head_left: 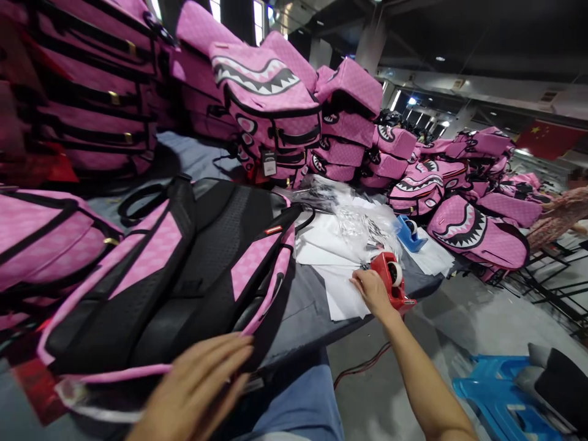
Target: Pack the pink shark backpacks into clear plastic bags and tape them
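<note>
A black-and-pink backpack [202, 245] lies on the table in front of me, its padded back panel and shoulder straps facing up. My left hand [197, 386] rests along the backpack's near lower edge, fingers stretched out and holding nothing. To the right, my right hand [372, 293] is beside a red tape dispenser [386, 269] with a roll of tape in it. Its fingers are bent together over white paper sheets [342, 300]; what is between the fingertips is too small to make out.
Pink backpacks with shark-mouth prints [271, 92] are stacked behind and to the right. Clear plastic bags [362, 220] and a blue tape dispenser [410, 233] lie on the table. A blue plastic stool [491, 386] stands on the floor at right. Another person's arm [560, 208] shows at far right.
</note>
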Demonstrator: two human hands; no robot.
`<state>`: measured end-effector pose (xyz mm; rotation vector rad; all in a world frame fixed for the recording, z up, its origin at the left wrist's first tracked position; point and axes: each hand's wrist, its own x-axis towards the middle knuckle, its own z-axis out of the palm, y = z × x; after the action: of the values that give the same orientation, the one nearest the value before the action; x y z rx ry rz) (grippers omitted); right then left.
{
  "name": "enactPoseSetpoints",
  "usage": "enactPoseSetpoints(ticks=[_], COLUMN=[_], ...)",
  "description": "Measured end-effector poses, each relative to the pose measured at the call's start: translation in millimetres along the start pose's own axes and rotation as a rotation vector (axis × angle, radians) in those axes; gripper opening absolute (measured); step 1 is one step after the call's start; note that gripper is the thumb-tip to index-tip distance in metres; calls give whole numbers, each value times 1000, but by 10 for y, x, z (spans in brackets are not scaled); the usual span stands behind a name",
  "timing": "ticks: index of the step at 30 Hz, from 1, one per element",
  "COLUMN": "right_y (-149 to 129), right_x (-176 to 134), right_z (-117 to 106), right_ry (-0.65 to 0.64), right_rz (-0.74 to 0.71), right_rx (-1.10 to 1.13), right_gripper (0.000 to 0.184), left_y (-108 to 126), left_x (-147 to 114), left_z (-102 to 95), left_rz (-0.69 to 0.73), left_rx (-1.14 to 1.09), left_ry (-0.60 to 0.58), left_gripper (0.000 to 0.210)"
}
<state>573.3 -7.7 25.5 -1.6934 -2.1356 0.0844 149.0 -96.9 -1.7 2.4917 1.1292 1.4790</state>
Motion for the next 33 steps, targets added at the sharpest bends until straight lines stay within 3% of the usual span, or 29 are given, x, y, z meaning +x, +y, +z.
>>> enactPoseSetpoints(ticks=[2,4,6,7,9,11,13,15,17,20,23,27,30,33], right_y=[-326,-679,-951,-1029,-1058,-980,-912,-936,-1057,-1281,-1387,-1354,-1335,-1332], right_x=[-34,-89,-138,-159,-210,-296,-415,-524,-570,-496,-389,-408,-469,-461], right_z=[-109,-202,-299,-355,-475,-572,-587,-483,-276,77,280,309,340,404], right_ry=[-35,-195,-412,-484,-508,-450,-446,-462,-387,-130,-28,-316,-536,-548], right_rz=[-44,-107,-131,-98,41,172,198,205,294,420,229,-178,-243,-207], right_rx=[69,248,476,574,738,901,1054,1147,1134,990,820,667,535,473], right_gripper=[24,29,32,33,38,52,66,70,64,49,43,37,41,49], left_y=[320,572,731,777,821,833,843,867,896,911,857,733,675,643], left_x=[196,403,562,607,613,533,416,312,245,190,79,-339,-676,-745], left_z=[342,701,1002,1112,1228,1224,1169,1149,1207,1339,1259,758,480,515], left_rz=[61,7,-140,-253,-554,-889,-1131,-1239,-1276,-1276,-1170,-906,-806,-853], left_rx=[-40,-163,-389,-539,-858,-1122,-1271,-1319,-1339,-1330,-1178,-684,-340,-176], left_ry=[-88,-143,-244,-302,-405,-409,-307,-185,-115,-68,-29,58,173,173], left_gripper=[64,74,73,61,38,38,44,45,48,53,50,32,22,28])
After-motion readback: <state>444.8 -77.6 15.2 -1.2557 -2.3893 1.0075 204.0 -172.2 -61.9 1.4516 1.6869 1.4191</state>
